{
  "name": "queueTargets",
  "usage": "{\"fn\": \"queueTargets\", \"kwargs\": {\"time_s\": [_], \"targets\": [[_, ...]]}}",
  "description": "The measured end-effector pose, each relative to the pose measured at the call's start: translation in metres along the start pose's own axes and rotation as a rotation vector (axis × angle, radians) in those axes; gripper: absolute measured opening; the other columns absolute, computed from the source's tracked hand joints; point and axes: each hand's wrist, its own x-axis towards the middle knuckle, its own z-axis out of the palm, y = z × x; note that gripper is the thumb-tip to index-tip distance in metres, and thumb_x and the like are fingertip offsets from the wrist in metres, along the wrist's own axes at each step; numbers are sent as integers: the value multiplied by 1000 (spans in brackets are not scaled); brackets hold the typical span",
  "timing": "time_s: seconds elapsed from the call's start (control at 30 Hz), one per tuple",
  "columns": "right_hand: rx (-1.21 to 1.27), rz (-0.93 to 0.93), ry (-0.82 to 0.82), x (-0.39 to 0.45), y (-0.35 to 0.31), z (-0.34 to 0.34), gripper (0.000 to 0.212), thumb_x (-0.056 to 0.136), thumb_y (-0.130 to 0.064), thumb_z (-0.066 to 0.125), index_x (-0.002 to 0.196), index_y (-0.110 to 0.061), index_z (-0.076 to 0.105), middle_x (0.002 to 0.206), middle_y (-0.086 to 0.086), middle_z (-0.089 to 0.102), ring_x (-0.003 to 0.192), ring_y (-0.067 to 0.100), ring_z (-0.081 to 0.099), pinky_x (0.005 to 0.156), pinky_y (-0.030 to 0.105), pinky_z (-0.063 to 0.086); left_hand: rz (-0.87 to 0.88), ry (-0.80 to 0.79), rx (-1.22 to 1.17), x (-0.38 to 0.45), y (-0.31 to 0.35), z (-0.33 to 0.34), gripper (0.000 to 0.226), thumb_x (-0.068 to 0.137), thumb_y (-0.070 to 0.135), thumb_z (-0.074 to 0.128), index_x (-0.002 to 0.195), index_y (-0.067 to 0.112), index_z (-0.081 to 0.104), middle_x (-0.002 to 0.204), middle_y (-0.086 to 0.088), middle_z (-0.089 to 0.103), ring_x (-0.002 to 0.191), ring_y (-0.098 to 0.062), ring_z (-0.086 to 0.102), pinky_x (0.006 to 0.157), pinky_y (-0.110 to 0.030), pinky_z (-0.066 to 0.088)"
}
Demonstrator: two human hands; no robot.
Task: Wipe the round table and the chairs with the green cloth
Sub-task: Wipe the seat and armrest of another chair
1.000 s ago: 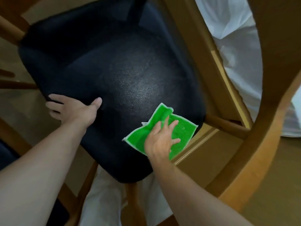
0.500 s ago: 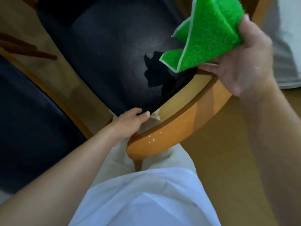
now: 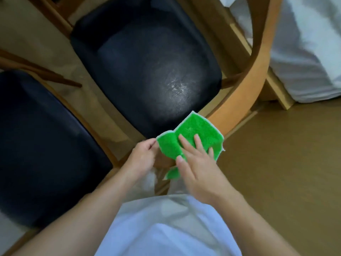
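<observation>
The right hand's fingers [image 3: 186, 145] are lying straight and spread on the green cloth [image 3: 191, 139], pressing it flat against the curved wooden backrest [image 3: 256, 71] of the chair. The right hand [image 3: 197, 163] is covering the cloth's lower middle, and a corner of the cloth is hanging down below the thumb. The left hand's fingers [image 3: 147, 145] are curling in and pinching the cloth's left edge, right where it is draping over the near end of the backrest. The left hand [image 3: 142, 157] is sitting just beside the right, the two nearly touching across the cloth.

Beyond the cloth, the chair's dark padded seat [image 3: 147, 58] is showing a shiny patch near its right side. A second dark seat [image 3: 40, 145] is standing to the left, close by. White bedding [image 3: 310, 52] is lying at the far right, over a wooden bed frame [image 3: 276, 89]. The person's white garment [image 3: 166, 228] is filling the bottom of the view, above a tan floor [image 3: 286, 163].
</observation>
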Motion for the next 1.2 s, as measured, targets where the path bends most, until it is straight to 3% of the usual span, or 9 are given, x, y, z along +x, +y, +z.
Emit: {"fn": "queueTargets", "kwargs": {"time_s": [0.07, 0.17, 0.3, 0.37, 0.53, 0.67, 0.87, 0.97, 1.2], "targets": [[-252, 40, 32, 9, 0, 46, 56, 98, -53, 16, 150, -44, -1, 156, -12, -26, 136, 29, -38, 109, 71, 2, 15, 9, -14, -6, -10, -4, 27, 88, 6, 52, 94, 22, 74, 93, -1, 74, 93, -21, 67, 89, -43, 52], [-284, 96, 317, 28, 8, 58, 58, 94, -58, 20, 149, -46, 13, 162, -7, -3, 144, 36, -21, 104, 77, 4, 53, -38, 136, -7, -18, -12, 18, 80, 19, 55, 87, 15, 71, 85, -5, 73, 83, -21, 66, 84, -49, 52], [-178, 373, 510, 73, 34, 12, 66, 90, -60, 26, 152, -40, 16, 163, -7, -4, 146, 36, -14, 103, 78, -2, 97, -199, 221, -1, -18, -22, 39, 97, 25, 50, 136, 24, 51, 127, 1, 61, 115, -15, 58, 103, -41, 43], [-171, 474, 577, 86, 35, -4, 66, 93, -55, 30, 153, -33, 13, 163, -3, -7, 146, 39, -14, 104, 77, -2, 96, -239, 212, -1, -17, -24, 44, 99, 24, 48, 142, 25, 43, 128, 2, 60, 114, -17, 58, 103, -41, 43], [-277, 371, 577, 63, -8, 59, 64, 94, -50, 30, 153, -24, 24, 163, 6, 6, 147, 40, -3, 107, 74, 2, 172, -235, 238, -7, -13, -25, 22, 97, 15, 49, 106, 18, 69, 90, 1, 69, 75, -18, 59, 74, -34, 49], [-332, 218, 507, 48, -28, 92, 60, 94, -47, 24, 145, -22, 43, 157, 4, 31, 146, 37, 18, 109, 69, 13, 158, -154, 451, -10, -12, -31, 16, 89, 13, 50, 88, 10, 65, 87, -8, 70, 88, -29, 65, 76, -42, 51], [-280, 393, 617, 90, 41, -2, 62, 92, -47, 33, 150, -26, 30, 163, -2, 10, 149, 27, 2, 116, 58, 2, 203, -183, 485, -8, -8, -32, 40, 94, 22, 55, 134, 24, 55, 125, 5, 64, 114, -7, 57, 101, -29, 42], [-222, 500, 680, 103, 47, -23, 65, 93, -44, 34, 153, -23, 20, 163, 0, 1, 149, 29, -3, 116, 60, 2, 207, -213, 601, -3, -1, -37, 45, 94, 28, 55, 138, 27, 48, 129, 10, 60, 117, -5, 54, 101, -24, 40], [-248, 333, 624, 55, -27, 88, 62, 93, -47, 31, 149, -20, 37, 159, 4, 26, 146, 36, 18, 110, 67, 12, 263, -285, 997, -1, 28, -38, 15, 83, 21, 54, 85, 14, 68, 82, -3, 69, 79, -22, 63, 64, -29, 50]]}}
